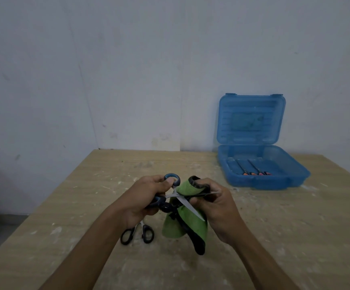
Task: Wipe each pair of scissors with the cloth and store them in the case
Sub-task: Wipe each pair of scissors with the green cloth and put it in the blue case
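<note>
Pale, paint-flecked wood forms the worktop [65, 206], where black-handled scissors [137, 233] lie nearest. Above, the left hand [147, 197] grips open blue-handled scissors [171, 196]; the right hand [216, 201] pinches a green cloth [185, 223] round one blade. Farther right, a blue case [262, 164] stands open against the whitish wall [128, 70].

Workshop, paint-flecked plywood bench [253, 227], scuffed bare wall [128, 70], blue tool case [253, 164]

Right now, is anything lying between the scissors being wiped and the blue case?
Nothing visible. The blue-handled scissors are held open above the table, and only bare tabletop lies between them and the open blue case. Some tools already lie inside it.
</note>
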